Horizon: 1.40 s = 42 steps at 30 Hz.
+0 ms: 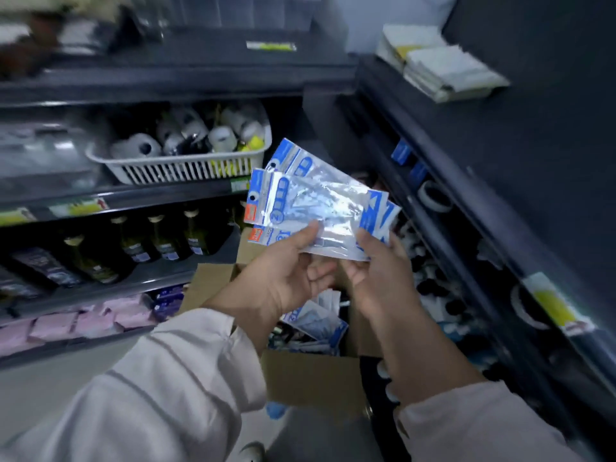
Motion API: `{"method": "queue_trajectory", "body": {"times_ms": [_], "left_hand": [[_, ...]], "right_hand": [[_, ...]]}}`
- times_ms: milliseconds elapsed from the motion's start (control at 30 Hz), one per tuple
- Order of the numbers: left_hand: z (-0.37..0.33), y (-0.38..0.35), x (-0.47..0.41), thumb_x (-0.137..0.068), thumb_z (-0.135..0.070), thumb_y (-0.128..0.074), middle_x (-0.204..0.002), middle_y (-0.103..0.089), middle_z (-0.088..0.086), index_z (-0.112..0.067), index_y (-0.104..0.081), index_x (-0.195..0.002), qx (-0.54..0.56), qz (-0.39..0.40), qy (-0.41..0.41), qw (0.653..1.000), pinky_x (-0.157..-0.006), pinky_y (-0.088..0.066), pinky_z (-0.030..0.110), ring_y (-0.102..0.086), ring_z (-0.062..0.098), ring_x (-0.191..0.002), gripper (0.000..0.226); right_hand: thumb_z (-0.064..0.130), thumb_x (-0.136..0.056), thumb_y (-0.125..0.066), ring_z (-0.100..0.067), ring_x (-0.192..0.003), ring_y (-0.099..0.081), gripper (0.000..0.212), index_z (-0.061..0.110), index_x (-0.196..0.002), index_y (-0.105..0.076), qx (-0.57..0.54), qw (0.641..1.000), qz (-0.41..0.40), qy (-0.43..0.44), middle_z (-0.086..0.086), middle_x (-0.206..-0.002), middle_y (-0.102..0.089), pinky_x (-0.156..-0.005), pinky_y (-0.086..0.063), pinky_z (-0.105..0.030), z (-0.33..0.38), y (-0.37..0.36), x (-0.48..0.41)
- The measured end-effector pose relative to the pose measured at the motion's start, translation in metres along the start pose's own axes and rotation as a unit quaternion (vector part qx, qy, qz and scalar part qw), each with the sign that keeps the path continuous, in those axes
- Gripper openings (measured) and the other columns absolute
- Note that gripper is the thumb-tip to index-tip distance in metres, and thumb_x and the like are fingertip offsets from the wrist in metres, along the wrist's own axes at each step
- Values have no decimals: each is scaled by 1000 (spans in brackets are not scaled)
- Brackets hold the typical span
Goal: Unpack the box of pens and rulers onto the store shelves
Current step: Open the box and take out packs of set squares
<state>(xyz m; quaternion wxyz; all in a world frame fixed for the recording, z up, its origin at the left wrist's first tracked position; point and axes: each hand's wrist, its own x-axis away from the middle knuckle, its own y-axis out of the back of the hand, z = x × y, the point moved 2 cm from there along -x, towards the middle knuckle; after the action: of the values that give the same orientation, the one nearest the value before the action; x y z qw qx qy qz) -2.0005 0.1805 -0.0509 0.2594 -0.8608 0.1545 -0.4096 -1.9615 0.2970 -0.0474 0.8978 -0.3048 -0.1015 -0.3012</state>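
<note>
Fanned above one open brown cardboard box (310,378): three clear, blue-and-white plastic packets (310,201), pinched by left hand (283,278) and right hand (376,271).

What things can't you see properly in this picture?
Head view, all of these:
1. What is inside the packets, held by the left hand and right hand: shiny wrap glares, print is blurred.
2. The bottom of the cardboard box: hands and arms cover it.
3. The goods on the top-left shelf: smeared by motion.
4. The yellow shelf label on the right: too blurred to read.
</note>
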Motion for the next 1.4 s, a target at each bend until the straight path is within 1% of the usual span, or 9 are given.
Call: {"method": "queue_trajectory", "body": {"times_ms": [133, 267, 367, 500, 600, 967, 1133, 1300, 1400], "left_hand": [[-27, -22, 24, -91, -15, -58, -82, -68, 6, -10, -61, -89, 105, 7, -77, 992, -86, -51, 35, -64, 19, -69, 6], [-44, -38, 44, -92, -6, -55, -77, -73, 8, -7, -63, -93, 96, 15, -108, 989, -66, -59, 39, -71, 21, -66, 8], [-51, -44, 55, -90, -4, -57, -79, -74, 5, -11, -63, -97, 72, 3, -121, 990, -69, -59, 39, -71, 20, -70, 11], [-51, -49, 63, -89, -6, -60, -78, -75, 3, -15, -63, -97, 6, 11, -134, 991, -63, -57, 35, -70, 20, -73, 12], [-51, -56, 67, -88, -7, -61, -90, -75, 7, -14, -63, -103, -11, 43, -135, 990, -72, -57, 41, -71, 26, -83, 17], [-58, -96, 49, -90, 5, -51, -110, -70, 14, -12, -61, -115, -49, 109, -113, 986, -76, -55, 48, -67, 32, -97, 32], [-58, -123, 23, -86, 4, -56, -102, -72, 15, -9, -61, -117, -70, 88, -124, 986, -74, -57, 50, -70, 34, -89, 35], [-65, -165, -4, -84, 8, -55, -91, -73, 18, -9, -65, -109, -51, 88, -140, 985, -59, -57, 53, -71, 36, -76, 32], [-68, -186, -30, -91, -2, -52, -99, -73, 13, -13, -63, -114, -46, 98, -141, 984, -70, -56, 51, -71, 33, -86, 28]], "right_hand": [[0, -91, -57, -20, -81, -70, 17, 14, -96, -64, 58, 997, 43, -22, -8, -94, -72, -80, -57, -39, 24, -9, 19], [-4, -89, -57, -16, -71, -71, 21, 14, -94, -64, 107, 992, 63, -30, -6, -90, -74, -65, -60, -33, 48, -17, 35], [0, -85, -64, -21, -77, -70, 28, 18, -106, -56, 139, 988, 35, 59, -9, -106, -69, -54, -54, -29, 73, -21, 41], [12, -79, -75, -4, -89, -60, 58, 32, -123, -42, 364, 910, 60, 189, 16, -103, -53, -63, -50, -19, 105, -34, 53], [14, -75, -78, -5, -79, -64, 51, 24, -116, -50, 438, 874, 78, 196, 9, -97, -61, -59, -49, -18, 111, -39, 56], [20, -87, -65, -14, -61, -57, 18, 12, -78, -51, 406, 894, -26, 189, -4, -74, -60, -52, -44, -25, 151, -22, 26], [18, -84, -63, -28, -80, -69, 8, 14, -90, -60, 309, 941, -16, 141, -14, -94, -70, -72, -56, -46, 159, -16, -5], [12, -88, -66, -25, -71, -70, 3, 9, -86, -67, 307, 943, 78, 97, -13, -84, -73, -63, -58, -35, 185, -10, -35], [7, -85, -68, -29, -78, -72, 15, 6, -100, -65, 295, 951, 64, 70, -14, -90, -74, -67, -58, -40, 210, 7, -68]]}}
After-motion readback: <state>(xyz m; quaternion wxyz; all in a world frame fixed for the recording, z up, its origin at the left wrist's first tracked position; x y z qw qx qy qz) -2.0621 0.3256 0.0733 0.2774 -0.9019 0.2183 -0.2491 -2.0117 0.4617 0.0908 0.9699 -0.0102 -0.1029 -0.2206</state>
